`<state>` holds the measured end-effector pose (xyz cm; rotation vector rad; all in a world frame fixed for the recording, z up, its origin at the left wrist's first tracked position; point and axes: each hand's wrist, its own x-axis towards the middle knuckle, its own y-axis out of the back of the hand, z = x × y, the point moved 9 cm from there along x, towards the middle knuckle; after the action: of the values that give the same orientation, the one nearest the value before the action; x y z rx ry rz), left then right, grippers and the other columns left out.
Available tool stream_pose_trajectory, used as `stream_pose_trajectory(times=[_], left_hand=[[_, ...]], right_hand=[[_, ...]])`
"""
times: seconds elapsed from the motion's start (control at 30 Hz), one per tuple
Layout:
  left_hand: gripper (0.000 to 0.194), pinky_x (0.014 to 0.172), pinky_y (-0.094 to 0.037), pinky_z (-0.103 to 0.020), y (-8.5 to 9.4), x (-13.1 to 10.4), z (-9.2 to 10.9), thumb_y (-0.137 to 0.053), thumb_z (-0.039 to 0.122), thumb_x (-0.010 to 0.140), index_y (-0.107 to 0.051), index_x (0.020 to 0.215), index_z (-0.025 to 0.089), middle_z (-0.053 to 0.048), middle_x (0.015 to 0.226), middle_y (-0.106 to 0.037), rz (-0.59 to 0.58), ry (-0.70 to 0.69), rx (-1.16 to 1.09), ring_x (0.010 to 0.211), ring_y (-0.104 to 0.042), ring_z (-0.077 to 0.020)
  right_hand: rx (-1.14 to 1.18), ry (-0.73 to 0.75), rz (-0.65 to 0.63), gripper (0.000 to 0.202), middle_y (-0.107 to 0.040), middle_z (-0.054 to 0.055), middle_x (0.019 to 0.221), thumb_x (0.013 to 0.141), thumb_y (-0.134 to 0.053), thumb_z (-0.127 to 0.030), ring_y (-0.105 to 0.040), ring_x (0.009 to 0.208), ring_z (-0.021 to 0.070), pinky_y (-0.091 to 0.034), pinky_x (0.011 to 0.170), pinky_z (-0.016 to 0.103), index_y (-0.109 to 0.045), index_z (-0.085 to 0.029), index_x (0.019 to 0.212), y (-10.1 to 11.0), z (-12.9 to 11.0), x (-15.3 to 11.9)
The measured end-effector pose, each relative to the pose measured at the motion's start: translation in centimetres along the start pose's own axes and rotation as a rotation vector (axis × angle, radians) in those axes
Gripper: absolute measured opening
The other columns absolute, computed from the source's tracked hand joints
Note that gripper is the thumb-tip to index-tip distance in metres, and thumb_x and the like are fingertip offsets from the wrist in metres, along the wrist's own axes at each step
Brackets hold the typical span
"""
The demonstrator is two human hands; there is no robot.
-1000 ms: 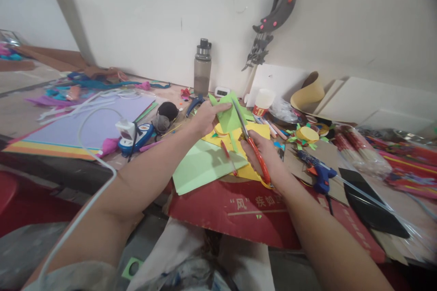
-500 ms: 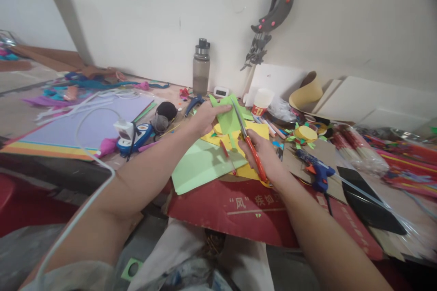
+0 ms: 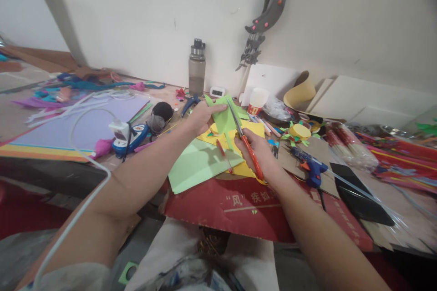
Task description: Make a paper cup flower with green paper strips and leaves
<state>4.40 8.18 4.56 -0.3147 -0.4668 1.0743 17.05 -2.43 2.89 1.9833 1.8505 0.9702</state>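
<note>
Between thumb and fingers my left hand (image 3: 202,117) pinches a bright green sheet of paper (image 3: 223,120), raised over the worktop. My right hand (image 3: 256,148) is wrapped round the red-handled scissors (image 3: 249,148), whose blades point up and away and lie against the green paper's right side. Below them, pale green sheets (image 3: 194,168) and yellow paper (image 3: 244,169) rest on a red printed board (image 3: 218,204). A red pen (image 3: 224,155) lies across these sheets. How far the blades are parted is hard to make out.
A blue glue gun (image 3: 313,168) lies on cardboard at the right, near a yellow paper ring (image 3: 299,131). A water bottle (image 3: 197,70) and a paper cup (image 3: 257,101) stand at the back. At the left, a white cable (image 3: 89,195) runs from a power strip (image 3: 129,140).
The whole view has shifted slightly, so things appear a little further left. Both hands keep their hold on the green paper and the scissors, in nearly the same pose.
</note>
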Motion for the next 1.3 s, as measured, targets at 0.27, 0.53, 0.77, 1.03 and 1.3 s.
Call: stream_pose_trajectory(times=[0.27,0.53,0.77,1.03,1.3], left_hand=[[0.027,0.095,-0.056,-0.038,-1.3,-0.6,-0.6,-0.083,0.015,0.064,-0.074,0.09,0.01,-0.012,0.094,-0.077,-0.066,0.044,0.022,0.093,-0.074,-0.0241],[0.037,0.08,-0.059,-0.035,-0.6,-0.3,-1.3,-0.087,0.026,0.064,-0.075,0.097,0.012,-0.011,0.093,-0.077,-0.061,0.051,0.102,0.083,-0.074,-0.0232],[0.025,0.062,-0.056,-0.026,0.4,0.2,-1.9,-0.087,0.031,0.066,-0.073,0.082,0.016,-0.003,0.064,-0.069,-0.027,0.057,0.197,0.061,-0.069,-0.0158],[0.022,0.047,-0.04,-0.018,2.3,0.9,-0.7,-0.082,0.016,0.071,-0.06,0.07,0.015,0.003,0.058,-0.059,0.137,0.05,0.127,0.045,-0.048,-0.0035],[0.025,0.046,-0.037,-0.016,3.5,0.6,1.2,-0.079,0.01,0.066,-0.055,0.071,0.014,0.004,0.058,-0.057,0.23,0.023,0.073,0.047,-0.049,-0.0037]], right_hand=[[0.06,-0.007,-0.023,0.024,-0.039,-0.008,0.055,0.085,-0.057,-0.046,-0.038,0.047,0.0107,-0.031,0.045,0.023,-0.046,-0.025,0.083,-0.3,1.1,0.3],[0.067,-0.018,0.0,0.027,-0.039,-0.008,0.055,0.086,-0.055,-0.049,-0.036,0.047,0.0101,-0.029,0.044,0.022,-0.043,-0.026,0.079,-0.3,1.4,0.3],[0.072,-0.04,0.02,0.025,-0.041,-0.007,0.053,0.086,-0.054,-0.047,-0.036,0.045,0.0101,-0.027,0.043,0.023,-0.043,-0.025,0.079,-0.2,1.8,0.4],[0.033,-0.047,0.033,0.028,-0.04,-0.008,0.054,0.088,-0.053,-0.05,-0.037,0.046,0.0102,-0.027,0.046,0.023,-0.045,-0.024,0.079,0.0,2.2,0.8],[0.057,0.036,0.004,0.032,-0.048,-0.005,0.07,0.087,-0.054,-0.054,-0.045,0.061,0.0123,-0.038,0.058,0.025,-0.049,-0.023,0.092,0.2,1.2,1.0]])
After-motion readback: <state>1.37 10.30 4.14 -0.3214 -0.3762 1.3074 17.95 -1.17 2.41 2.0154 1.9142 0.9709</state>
